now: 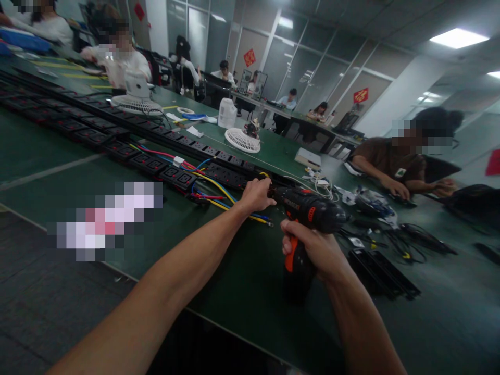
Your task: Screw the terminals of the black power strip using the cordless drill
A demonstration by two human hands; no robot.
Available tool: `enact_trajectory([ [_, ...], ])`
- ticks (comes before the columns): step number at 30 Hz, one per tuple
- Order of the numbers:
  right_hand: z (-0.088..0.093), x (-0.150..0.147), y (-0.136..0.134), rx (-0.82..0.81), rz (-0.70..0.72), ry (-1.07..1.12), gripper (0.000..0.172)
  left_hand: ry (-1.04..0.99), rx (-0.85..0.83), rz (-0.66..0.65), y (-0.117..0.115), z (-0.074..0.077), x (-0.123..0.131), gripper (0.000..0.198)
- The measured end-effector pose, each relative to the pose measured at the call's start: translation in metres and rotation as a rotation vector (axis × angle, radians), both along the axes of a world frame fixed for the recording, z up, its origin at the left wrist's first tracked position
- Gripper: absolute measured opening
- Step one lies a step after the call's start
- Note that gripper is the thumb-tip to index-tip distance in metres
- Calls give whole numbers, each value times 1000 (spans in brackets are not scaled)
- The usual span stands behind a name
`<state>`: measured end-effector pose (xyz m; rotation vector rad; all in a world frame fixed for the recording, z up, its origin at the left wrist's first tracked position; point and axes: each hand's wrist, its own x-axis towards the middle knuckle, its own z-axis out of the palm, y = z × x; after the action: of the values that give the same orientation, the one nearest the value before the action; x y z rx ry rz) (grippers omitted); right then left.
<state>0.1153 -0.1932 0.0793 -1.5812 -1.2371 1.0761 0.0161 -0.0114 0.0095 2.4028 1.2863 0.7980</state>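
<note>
My right hand (312,245) is wrapped round the grip of a black and orange cordless drill (312,208), its front end pointing left. Just ahead of the drill's front, my left hand (257,195) is closed at the near end of a black power strip (224,174); its fingertips partly hide what they hold. Beside it runs another black socket strip (175,177) with red-marked outlets. Yellow, blue and red wires (219,190) come out between the strips and pass under my left wrist. Some wire ends (269,223) lie loose on the green table.
White fan parts (242,139) and a white bottle-shaped housing (226,113) stand behind the strips. Cables (410,245), plastic bags (371,205) and black channel pieces (385,273) lie to the right. A co-worker (406,156) sits across at the right; other people sit farther back.
</note>
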Motion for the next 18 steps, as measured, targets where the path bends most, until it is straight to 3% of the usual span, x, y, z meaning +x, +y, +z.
enact_trajectory([
  [8,11,18,-3,-27,56,-193,36,3,-29,9,-2,2,0,56],
  [15,9,27,-3,23,-85,-396,34,8,1,12,1,-1,3,59],
  [18,9,22,-5,43,-79,-453,31,24,33,0,1,-2,4,58],
])
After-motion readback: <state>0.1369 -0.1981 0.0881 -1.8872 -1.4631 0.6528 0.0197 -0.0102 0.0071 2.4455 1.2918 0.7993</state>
